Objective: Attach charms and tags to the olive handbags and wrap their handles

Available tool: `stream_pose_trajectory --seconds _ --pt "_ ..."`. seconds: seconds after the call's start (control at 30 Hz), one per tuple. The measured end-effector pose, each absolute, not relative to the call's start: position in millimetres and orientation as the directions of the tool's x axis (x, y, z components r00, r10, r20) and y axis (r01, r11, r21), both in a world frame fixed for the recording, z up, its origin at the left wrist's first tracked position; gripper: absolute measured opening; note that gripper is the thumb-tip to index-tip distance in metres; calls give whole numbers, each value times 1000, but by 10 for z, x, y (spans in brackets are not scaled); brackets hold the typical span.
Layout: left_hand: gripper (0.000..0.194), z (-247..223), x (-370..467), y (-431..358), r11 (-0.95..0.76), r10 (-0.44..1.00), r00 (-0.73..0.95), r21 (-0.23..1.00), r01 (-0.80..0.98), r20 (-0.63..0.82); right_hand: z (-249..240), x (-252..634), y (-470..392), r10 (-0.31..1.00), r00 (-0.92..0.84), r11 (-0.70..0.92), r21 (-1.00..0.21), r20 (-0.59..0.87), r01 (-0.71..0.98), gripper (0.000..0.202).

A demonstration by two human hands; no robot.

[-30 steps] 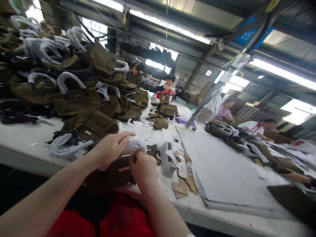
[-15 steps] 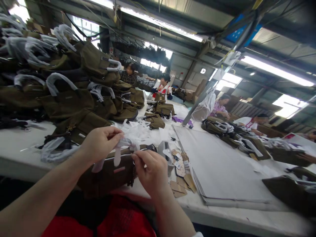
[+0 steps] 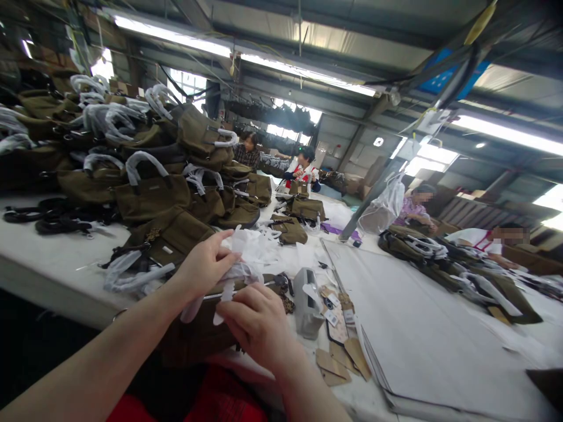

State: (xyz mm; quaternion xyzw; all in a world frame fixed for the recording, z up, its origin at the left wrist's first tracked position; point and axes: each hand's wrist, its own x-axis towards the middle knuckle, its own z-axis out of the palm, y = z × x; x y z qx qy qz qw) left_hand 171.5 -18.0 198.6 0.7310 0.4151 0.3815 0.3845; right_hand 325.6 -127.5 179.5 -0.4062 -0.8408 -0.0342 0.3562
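Note:
An olive-brown handbag [image 3: 189, 337] with a metal zip lies at the table's front edge before me. Its handle [image 3: 246, 271] is covered in thin white wrapping. My left hand [image 3: 206, 266] is closed, thumb and fingers pinching the handle's wrapping above the zip. With bent fingers, my right hand [image 3: 259, 322] pinches a white strip of wrapping [image 3: 227, 293] that hangs over the front of the bag. That hand hides much of the bag's right side. Loose white wrapping pieces [image 3: 253, 243] lie heaped just behind the bag.
A grey tape dispenser [image 3: 308, 308] stands right of the bag, beside brown paper tags [image 3: 336, 360] and a phone [image 3: 336, 328]. Olive bags [image 3: 152, 193] are piled high at left. A slanted metal post [image 3: 373, 193] rises behind a large white board [image 3: 413, 328]. Co-workers sit farther back.
The view has swung left, so things appear farther right and lower. My right hand has shifted from the bag's right end to the hanging white strip, closer to my left hand.

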Motion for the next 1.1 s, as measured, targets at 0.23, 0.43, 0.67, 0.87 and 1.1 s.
stream_pose_trajectory --seconds 0.23,0.43,0.67,0.87,1.1 --pt "27 1987 1703 -301 -450 789 549 867 213 274 1964 3289 -950 708 48 538 -583 704 609 15" --pt "28 1987 1623 -347 -526 743 586 823 213 323 1893 3259 -711 808 200 442 -794 555 417 13" --pt "35 1926 1637 -333 -515 767 557 823 239 318 1804 3271 -617 921 152 358 -933 359 33 25" --pt "42 1908 1664 -323 -374 774 600 911 173 203 1906 3266 -657 881 15 458 -862 472 218 26" --pt "44 1887 1721 -277 -266 777 621 948 175 103 1936 3198 -801 590 -275 598 -182 759 781 25"
